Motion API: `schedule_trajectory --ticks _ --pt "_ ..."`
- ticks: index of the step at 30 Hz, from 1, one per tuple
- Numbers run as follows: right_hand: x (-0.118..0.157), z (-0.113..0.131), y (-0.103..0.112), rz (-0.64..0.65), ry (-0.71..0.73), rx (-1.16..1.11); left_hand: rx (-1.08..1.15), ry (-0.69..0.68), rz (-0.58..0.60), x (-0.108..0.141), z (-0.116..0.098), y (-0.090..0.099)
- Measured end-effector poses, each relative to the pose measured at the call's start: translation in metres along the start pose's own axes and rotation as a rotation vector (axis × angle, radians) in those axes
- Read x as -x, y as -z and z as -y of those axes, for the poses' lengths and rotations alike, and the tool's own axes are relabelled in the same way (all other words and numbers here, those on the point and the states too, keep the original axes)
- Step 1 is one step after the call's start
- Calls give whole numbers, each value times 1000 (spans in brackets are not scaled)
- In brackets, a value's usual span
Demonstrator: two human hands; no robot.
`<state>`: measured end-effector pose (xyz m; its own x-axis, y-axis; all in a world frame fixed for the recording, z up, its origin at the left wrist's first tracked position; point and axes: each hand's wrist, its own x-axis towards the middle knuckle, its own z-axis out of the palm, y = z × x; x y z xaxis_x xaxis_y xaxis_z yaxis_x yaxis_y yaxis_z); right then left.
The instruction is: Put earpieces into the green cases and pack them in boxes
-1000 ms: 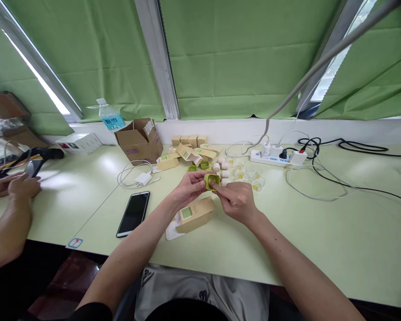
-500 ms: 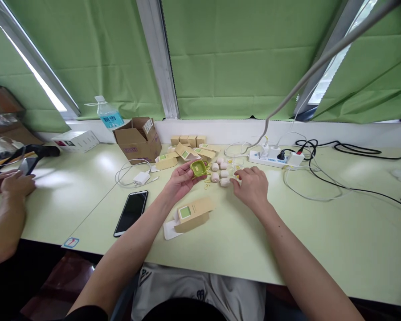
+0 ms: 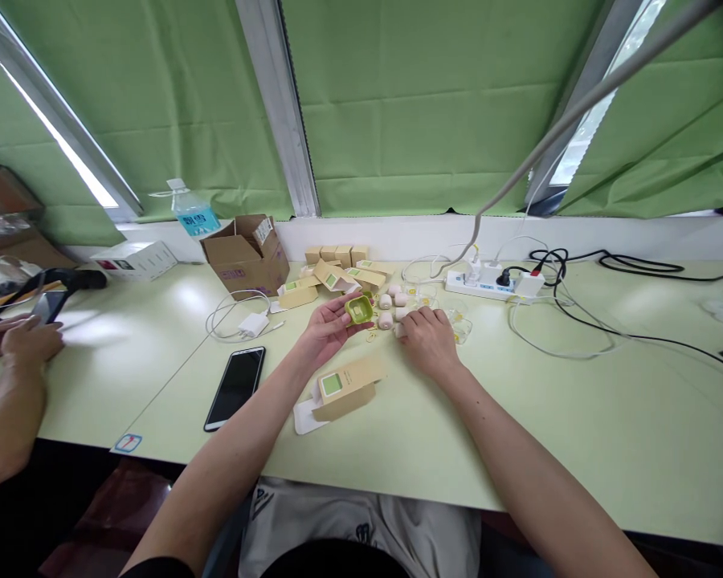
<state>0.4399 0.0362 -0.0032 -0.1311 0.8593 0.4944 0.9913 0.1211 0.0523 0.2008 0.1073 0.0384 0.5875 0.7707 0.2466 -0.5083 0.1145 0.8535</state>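
My left hand [image 3: 329, 325] is closed on a small green open-topped cover [image 3: 360, 310], its hollow side turned up toward me. Just right of it, several small pale pink rounded cases [image 3: 386, 302] stand in a cluster on the table. My right hand [image 3: 427, 339] bends over the near right end of this cluster, its fingers closed on a pink case [image 3: 399, 330] that is partly hidden. Small yellow clips [image 3: 371, 336] lie beside the cover. Beyond my right hand are clear plastic pieces [image 3: 461, 327] with yellow bits.
An opened kraft carton [image 3: 349, 388] lies in front of me, with more small cartons [image 3: 336, 275] behind. To the left are a phone [image 3: 236, 387], a white charger [image 3: 253, 324] and a brown box [image 3: 247, 257]. A power strip [image 3: 485, 283] with cables sits right. A co-worker's hands [image 3: 30, 337] hold a device.
My right hand has moved left from the clear plastic pieces to the pink cases, and its fingers have come down onto one. My left hand still holds the green cover, nearly unmoved.
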Motion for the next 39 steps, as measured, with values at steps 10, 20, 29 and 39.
schedule_trajectory --ticks 10,20,29,39 --pt "-3 17 39 -340 -319 -1109 -145 -39 3 2 2 -10" --pt "-2 29 50 -89 -386 -1432 -377 -158 10 3 8 -17" --pt "-2 30 52 -48 -413 -1454 -494 -189 59 6 7 -23" --pt "-2 31 46 -57 -441 -1461 -689 -181 19 9 15 -21"
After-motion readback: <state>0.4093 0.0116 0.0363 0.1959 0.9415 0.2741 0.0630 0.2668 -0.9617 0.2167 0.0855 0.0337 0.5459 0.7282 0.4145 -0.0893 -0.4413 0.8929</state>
